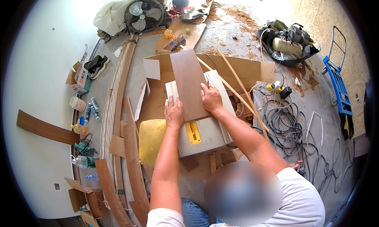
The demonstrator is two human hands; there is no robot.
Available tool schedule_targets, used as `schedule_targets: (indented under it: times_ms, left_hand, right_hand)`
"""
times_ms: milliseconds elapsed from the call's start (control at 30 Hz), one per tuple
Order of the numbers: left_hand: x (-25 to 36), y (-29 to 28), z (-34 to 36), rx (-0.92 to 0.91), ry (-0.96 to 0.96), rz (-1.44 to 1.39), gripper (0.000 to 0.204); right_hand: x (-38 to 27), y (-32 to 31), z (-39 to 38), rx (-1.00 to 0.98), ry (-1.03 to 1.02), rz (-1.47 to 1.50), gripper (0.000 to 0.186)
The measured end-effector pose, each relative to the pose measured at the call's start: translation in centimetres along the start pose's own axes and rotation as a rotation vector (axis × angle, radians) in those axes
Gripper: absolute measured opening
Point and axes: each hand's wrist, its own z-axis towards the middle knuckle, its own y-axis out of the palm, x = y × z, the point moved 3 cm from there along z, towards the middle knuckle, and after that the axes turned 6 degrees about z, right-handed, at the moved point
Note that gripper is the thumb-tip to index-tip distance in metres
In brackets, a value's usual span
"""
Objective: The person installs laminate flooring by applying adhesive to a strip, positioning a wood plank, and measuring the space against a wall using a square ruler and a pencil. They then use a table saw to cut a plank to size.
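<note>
A brown wooden board lies lengthwise on the top of a table saw, a yellow insert plate showing just below its near end. My left hand rests along the board's left edge, fingers stretched forward. Across from it, my right hand lies on the right edge, fingers extended over the board. A small reddish thing shows by the right fingers; its kind is too small to tell. The saw blade is not visible. Right of the board runs a pale rail.
Cardboard surrounds the saw, with thin wood strips leaning at its right. A yellow seat and long boards stand left. Coiled cables, a compressor and a blue hand truck are right; a fan stands far back.
</note>
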Motion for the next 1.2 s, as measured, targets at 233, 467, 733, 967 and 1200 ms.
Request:
schedule_targets:
  times_ms: [233, 467, 733, 967, 1200]
  left_hand:
    - [0.2, -0.3, -1.6, 0.007, -0.003, -0.005, 0.048]
    - [0.3, -0.3, -3.0, -0.012, -0.016, -0.001, 0.049]
    - [0.2, -0.6, -4.7, 0.019, -0.005, 0.002, 0.049]
    - [0.6, -1.3, -6.4, -0.003, -0.001, 0.023, 0.049]
    - [0.8, -1.3, -7.9, 0.022, 0.02, 0.037, 0.048]
  right_hand:
    - [-0.3, -0.5, -1.6, -0.001, 0.009, 0.007, 0.044]
    - [-0.2, -0.7, -2.9, -0.011, -0.004, -0.04, 0.045]
    - [-0.8, -1.3, -4.6, 0.023, -0.013, -0.04, 0.046]
    - [-1.0, -1.9, -6.1, 0.02, -0.007, -0.017, 0.046]
    - [-1.3, -2.8, -7.5, 0.012, -0.014, -0.024, 0.045]
